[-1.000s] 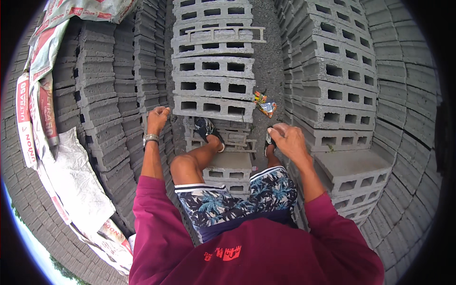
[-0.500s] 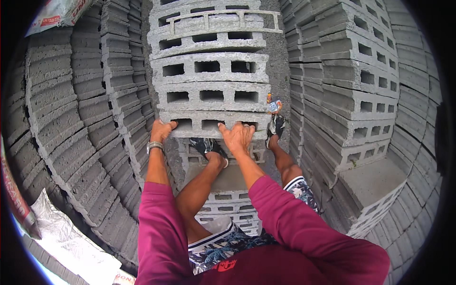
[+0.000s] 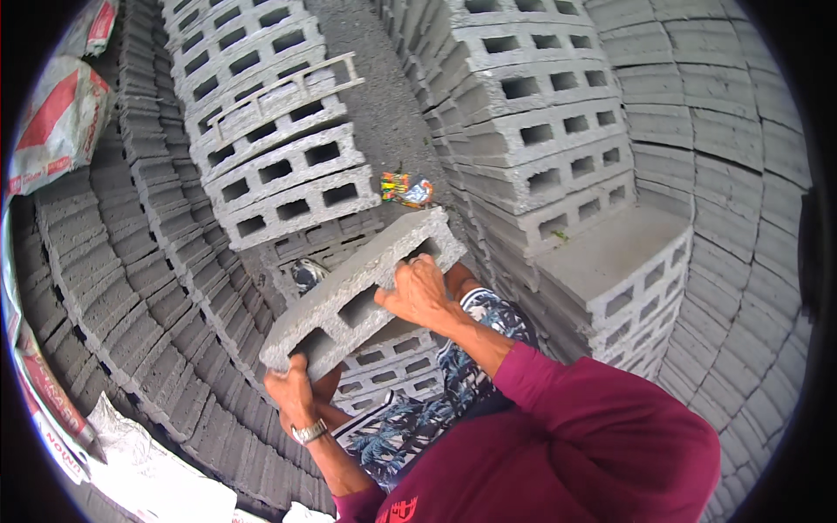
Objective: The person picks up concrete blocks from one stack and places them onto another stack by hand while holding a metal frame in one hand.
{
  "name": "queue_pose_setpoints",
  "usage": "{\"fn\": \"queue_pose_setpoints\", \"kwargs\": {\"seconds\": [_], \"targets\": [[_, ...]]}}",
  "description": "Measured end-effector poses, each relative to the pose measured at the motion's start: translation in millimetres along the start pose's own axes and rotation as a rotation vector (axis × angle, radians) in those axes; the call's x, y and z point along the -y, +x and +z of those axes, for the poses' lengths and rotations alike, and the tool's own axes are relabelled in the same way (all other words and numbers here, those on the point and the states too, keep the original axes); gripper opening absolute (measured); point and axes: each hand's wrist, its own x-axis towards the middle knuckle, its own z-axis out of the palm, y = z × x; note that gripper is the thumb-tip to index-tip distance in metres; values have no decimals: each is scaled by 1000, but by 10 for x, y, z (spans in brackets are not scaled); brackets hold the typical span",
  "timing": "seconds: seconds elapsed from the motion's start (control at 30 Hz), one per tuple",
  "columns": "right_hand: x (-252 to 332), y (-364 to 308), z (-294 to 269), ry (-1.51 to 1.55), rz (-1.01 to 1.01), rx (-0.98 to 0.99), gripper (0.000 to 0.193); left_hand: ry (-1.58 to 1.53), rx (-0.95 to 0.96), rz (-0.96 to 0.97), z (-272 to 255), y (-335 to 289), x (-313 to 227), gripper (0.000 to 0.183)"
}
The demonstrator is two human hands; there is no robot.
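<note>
A grey concrete hollow block (image 3: 349, 301) is held tilted in front of my body, its right end higher in view than its left. My left hand (image 3: 292, 390) grips the lower left end, with the thumb at the end cavity. Toward the other end, my right hand (image 3: 417, 295) is closed on the block, its fingers hooked into the cavities. Just beyond it runs a row of similar hollow blocks (image 3: 301, 187), their cavities facing me. A ladder-shaped frame (image 3: 288, 94) lies across that row.
Tall block stacks (image 3: 558, 113) rise on the right, with a lower stack (image 3: 615, 248) nearer me. More piled blocks (image 3: 148, 288) line the left. Colourful wrappers (image 3: 407, 189) lie on the ground past the held block. Red and white sacks (image 3: 61, 126) rest at the far left.
The block has come off the near end of the row, lifted and turned, its right end swinging away. Both hands have stayed on it, and the view has swung to the right.
</note>
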Motion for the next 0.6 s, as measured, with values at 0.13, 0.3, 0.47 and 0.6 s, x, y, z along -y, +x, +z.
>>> {"fn": "queue_pose_setpoints", "kwargs": {"seconds": [0.13,0.3,0.47,0.6], "targets": [[126,-494,-962,16,-102,25,43,-144,9,59,-269,-998,-269,39],[-156,-963,-1961,-53,-187,-162,41,-119,-31,367,97,-1736,-713,36],[-813,-1153,-2727,-158,-44,-250,43,-256,301,240,903,-1988,-1042,37],[-1655,-1262,-3141,-254,140,-297,46,37,326,292,1726,-2254,-1434,59]]}}
